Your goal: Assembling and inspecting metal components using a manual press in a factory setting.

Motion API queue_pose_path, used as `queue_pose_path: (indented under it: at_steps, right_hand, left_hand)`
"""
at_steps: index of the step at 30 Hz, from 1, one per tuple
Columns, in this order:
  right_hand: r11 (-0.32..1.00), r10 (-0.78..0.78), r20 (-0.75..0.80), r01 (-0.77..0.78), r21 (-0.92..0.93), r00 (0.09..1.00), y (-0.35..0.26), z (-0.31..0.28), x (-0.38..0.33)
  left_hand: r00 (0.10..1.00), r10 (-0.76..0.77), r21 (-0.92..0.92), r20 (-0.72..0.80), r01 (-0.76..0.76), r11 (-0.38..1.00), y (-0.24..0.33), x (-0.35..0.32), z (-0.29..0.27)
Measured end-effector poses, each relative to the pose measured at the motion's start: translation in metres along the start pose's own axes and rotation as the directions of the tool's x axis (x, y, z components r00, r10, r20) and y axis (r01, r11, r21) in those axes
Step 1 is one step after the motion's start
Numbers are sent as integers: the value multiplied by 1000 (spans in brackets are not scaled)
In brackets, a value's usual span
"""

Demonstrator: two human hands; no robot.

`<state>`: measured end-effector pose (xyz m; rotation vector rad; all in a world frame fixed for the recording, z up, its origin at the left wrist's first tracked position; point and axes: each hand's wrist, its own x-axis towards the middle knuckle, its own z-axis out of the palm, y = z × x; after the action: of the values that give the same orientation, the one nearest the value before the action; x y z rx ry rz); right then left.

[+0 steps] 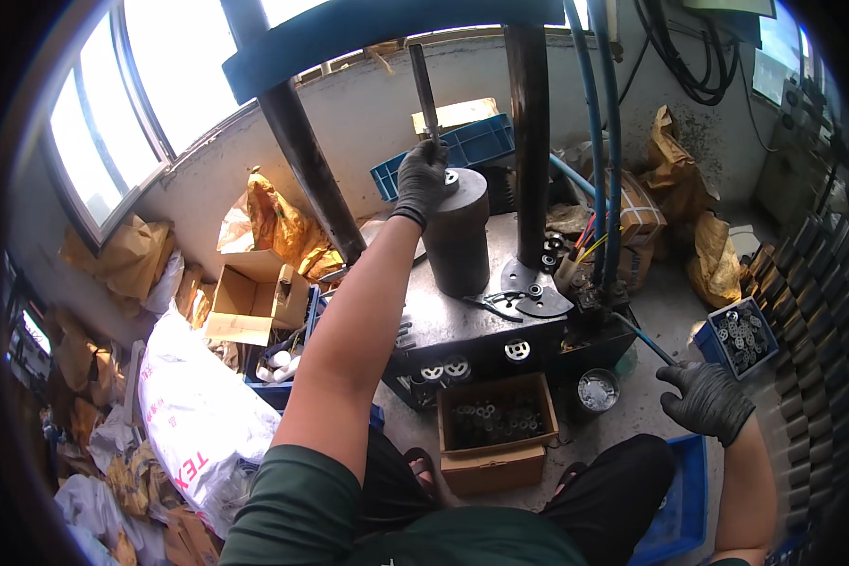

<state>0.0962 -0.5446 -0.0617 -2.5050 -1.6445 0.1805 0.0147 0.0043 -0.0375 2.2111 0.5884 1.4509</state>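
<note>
1. So, mid-cycle by the look of it: left hand [421, 179] up on top of the dark cylinder block [457, 231], gloved fingers curled around a small ring-shaped metal part [452, 177] sitting right at the fingertips, just under the vertical rod [424, 90]. Can't tell whether actually pinching it or just nudging it into place.
2. Right hand [707, 401] hanging low and well apart from the press, fingers loosely half-curled, nothing in it as far as visible.
3. Just beyond that right hand: small blue bin [740, 337] full of flat metal discs, looks like the feed stock, still plenty in there.
4. Below the left forearm, near the knees: cardboard box [495, 424] with a shallow layer of dark ring parts, nowhere near full.
5. Couple more round parts [445, 371] lined up on the front edge of the press bed [462, 316].
6. Guessing loads left to run.
</note>
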Motion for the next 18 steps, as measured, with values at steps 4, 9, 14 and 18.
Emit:
queue_pose_path:
  at_steps: [4, 9, 14, 18]
  right_hand:
    - [997, 67, -18, -67, 41, 998, -15, 22, -16]
    - [990, 141, -106, -142, 3, 984, -19, 38, -24]
    - [989, 129, -183, -139, -45, 975, -24, 47, -27]
    - [989, 136, -220, -146, -29, 966, -26, 47, -27]
  left_hand:
    - [991, -124, -85, 57, 129, 988, 13, -8, -7]
    - [997, -80, -35, 24, 81, 996, 20, -12, -12]
    - [996, -87, -71, 32, 89, 993, 14, -11, -13]
    - [997, -74, -68, 25, 76, 995, 10, -9, -10]
